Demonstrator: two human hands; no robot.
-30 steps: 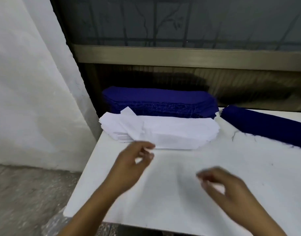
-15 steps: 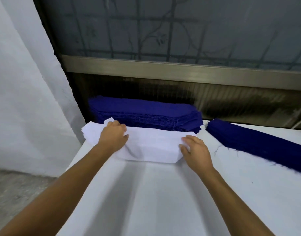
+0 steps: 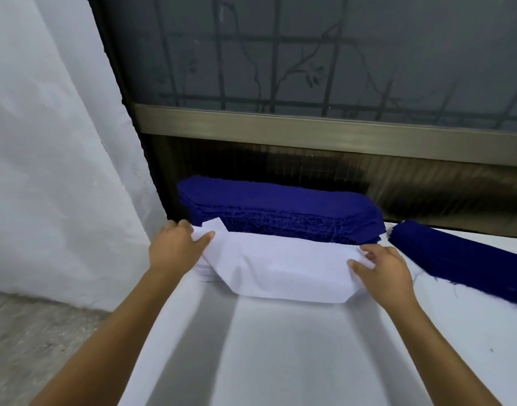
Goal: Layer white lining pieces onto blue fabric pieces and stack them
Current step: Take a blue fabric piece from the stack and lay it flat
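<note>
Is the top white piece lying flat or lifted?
Partly lifted: left grip and right grip pinch the piece by its ends, and its left end rides above the pile.

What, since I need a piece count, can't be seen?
- Layers in the white lining stack: head view, top piece covers them.
- Grip of the left hand: head view, fingers curl past the stack's end.
- Length of the right blue pile: head view, frame edge cuts it.
- Base of the back blue stack: head view, lining hides it.
</note>
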